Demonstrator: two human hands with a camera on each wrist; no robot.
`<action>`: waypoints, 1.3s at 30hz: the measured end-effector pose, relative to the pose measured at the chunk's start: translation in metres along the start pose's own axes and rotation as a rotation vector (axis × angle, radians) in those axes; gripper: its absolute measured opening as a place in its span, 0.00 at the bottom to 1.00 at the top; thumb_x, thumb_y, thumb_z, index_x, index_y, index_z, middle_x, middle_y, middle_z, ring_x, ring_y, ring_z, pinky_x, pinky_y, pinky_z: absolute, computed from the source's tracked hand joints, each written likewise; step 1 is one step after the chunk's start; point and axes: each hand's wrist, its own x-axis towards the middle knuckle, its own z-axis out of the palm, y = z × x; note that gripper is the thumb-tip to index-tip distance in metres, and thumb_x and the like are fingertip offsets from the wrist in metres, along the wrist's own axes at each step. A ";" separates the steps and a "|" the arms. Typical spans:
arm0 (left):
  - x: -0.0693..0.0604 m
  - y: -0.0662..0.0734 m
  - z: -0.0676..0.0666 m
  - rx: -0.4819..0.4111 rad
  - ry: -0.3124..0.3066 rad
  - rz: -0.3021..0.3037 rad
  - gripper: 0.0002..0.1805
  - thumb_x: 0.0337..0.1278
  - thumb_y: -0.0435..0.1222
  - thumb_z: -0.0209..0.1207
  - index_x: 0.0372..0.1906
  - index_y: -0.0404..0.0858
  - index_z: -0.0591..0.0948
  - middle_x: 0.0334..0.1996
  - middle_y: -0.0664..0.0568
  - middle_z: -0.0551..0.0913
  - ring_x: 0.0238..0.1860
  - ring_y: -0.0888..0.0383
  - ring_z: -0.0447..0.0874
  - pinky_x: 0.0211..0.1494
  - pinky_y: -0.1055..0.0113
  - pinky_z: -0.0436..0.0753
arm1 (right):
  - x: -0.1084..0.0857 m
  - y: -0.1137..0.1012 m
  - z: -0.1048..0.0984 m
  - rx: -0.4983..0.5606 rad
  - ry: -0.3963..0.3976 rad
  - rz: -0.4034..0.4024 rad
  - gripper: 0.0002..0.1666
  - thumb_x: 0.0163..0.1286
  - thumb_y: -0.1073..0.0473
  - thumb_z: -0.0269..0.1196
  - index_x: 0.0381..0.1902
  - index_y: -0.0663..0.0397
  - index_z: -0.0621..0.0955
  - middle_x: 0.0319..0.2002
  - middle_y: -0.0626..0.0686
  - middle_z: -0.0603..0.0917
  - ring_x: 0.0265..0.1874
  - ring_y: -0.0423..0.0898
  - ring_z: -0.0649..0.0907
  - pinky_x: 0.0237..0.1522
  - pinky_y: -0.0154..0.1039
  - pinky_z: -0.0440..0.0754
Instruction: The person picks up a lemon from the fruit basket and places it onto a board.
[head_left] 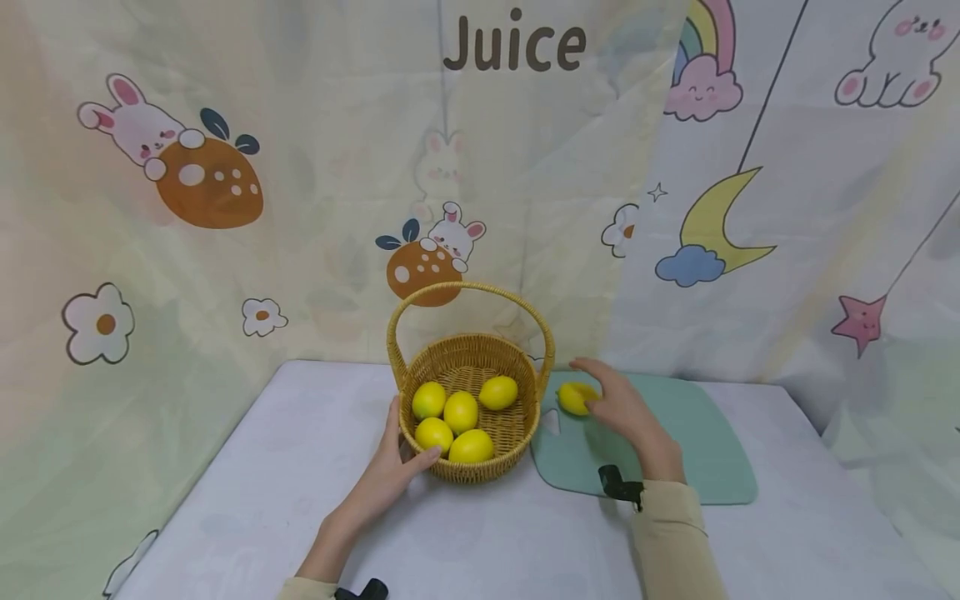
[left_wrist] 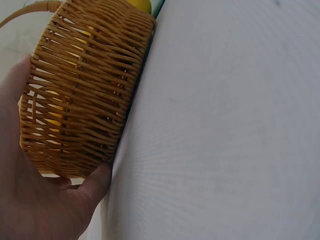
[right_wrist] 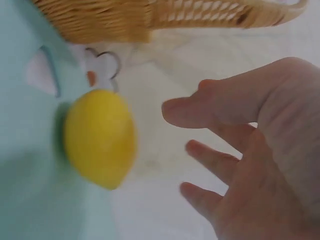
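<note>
A wicker basket [head_left: 480, 475] with a tall arched handle stands upright on the table, and several lemons [head_left: 461, 412] lie inside it. My left hand [head_left: 389, 462] holds the basket's left side, thumb at the front and fingers round the side. The left wrist view shows this hand [left_wrist: 45, 195] against the woven wall [left_wrist: 90, 100]. One more lemon [head_left: 576, 399] lies on a green mat right of the basket. Over it is my right hand [head_left: 626, 410], fingers spread. In the right wrist view a gap shows between that hand [right_wrist: 250, 135] and the lemon [right_wrist: 100, 139].
The pale green mat [head_left: 697, 450] lies flat at the basket's right, on a white-covered table [head_left: 300, 433]. Behind the table's far edge hangs a printed curtain [head_left: 330, 167] with cartoon rabbits and flowers. The basket handle [head_left: 471, 286] arches up near it.
</note>
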 end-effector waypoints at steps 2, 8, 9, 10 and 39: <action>0.000 -0.001 0.000 -0.003 0.001 0.000 0.59 0.58 0.58 0.64 0.74 0.72 0.27 0.81 0.59 0.31 0.82 0.49 0.37 0.78 0.37 0.46 | -0.001 -0.007 -0.005 -0.007 -0.006 -0.011 0.37 0.63 0.74 0.57 0.72 0.56 0.69 0.73 0.62 0.67 0.73 0.65 0.64 0.69 0.66 0.64; 0.001 -0.002 0.000 -0.017 0.000 0.008 0.59 0.58 0.57 0.64 0.74 0.72 0.28 0.81 0.58 0.32 0.82 0.50 0.36 0.78 0.38 0.46 | -0.007 -0.029 -0.020 -0.054 -0.009 -0.043 0.32 0.67 0.69 0.61 0.70 0.58 0.71 0.72 0.64 0.68 0.72 0.65 0.65 0.69 0.66 0.64; 0.001 -0.002 0.000 -0.017 0.000 0.011 0.59 0.58 0.57 0.64 0.74 0.72 0.28 0.81 0.58 0.32 0.82 0.50 0.36 0.78 0.38 0.46 | -0.008 -0.033 -0.022 -0.060 -0.008 -0.045 0.32 0.67 0.68 0.61 0.69 0.58 0.72 0.71 0.64 0.69 0.72 0.66 0.65 0.69 0.66 0.65; 0.001 -0.002 0.000 -0.016 -0.001 0.012 0.59 0.58 0.57 0.64 0.74 0.72 0.28 0.81 0.58 0.32 0.82 0.50 0.37 0.78 0.38 0.46 | -0.010 -0.036 -0.024 -0.063 -0.010 -0.045 0.31 0.67 0.68 0.61 0.69 0.58 0.72 0.71 0.64 0.69 0.71 0.65 0.66 0.69 0.66 0.65; 0.002 -0.002 0.000 -0.014 -0.005 -0.023 0.58 0.58 0.60 0.63 0.73 0.74 0.27 0.81 0.57 0.31 0.82 0.47 0.38 0.78 0.37 0.48 | -0.019 -0.111 0.005 0.079 -0.199 -0.159 0.34 0.65 0.58 0.69 0.68 0.48 0.75 0.67 0.49 0.76 0.70 0.53 0.72 0.68 0.56 0.72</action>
